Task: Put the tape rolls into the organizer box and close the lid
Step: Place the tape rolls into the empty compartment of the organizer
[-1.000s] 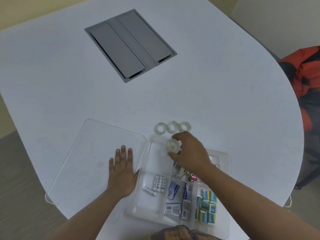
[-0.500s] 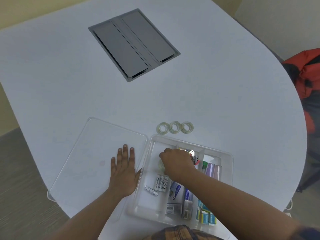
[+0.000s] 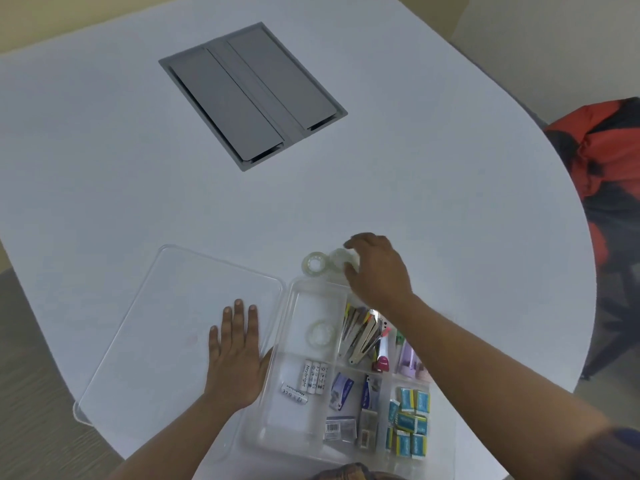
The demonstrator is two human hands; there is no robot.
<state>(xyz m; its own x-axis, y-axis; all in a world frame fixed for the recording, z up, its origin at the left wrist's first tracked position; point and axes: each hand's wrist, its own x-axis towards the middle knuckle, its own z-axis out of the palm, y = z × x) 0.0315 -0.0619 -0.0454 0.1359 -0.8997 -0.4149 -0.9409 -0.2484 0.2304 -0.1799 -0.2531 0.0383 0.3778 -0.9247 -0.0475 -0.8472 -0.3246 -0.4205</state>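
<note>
Right hand is out past the far edge of the organizer box, over the tape rolls on the table. Fingers curled down around the middle tape roll; looks like contact, but the palm covers most of it, so can't tell if the grip is actually clamped. Whatever lies further right in that row is hidden under the hand.

Left tape roll lies flat on the table just beyond the box's far wall, touching or nearly touching the middle one, untouched by the hand.

One tape roll in the box lies flat in the far-left compartment, alone there.

Left hand is flat, palm down, fingers spread and straight, resting on the clear lid. Nothing held. Lid lies open on the table, left of the box, edge against the box's left side.

Other box compartments: batteries in the one nearer the person, a bundle of flat strips to the right of the tape compartment, small blue boxes in the middle, blue-yellow packets near-right.

Grey hatch set into the table, far side, shut. Red and black bag off the table's right edge.
</note>
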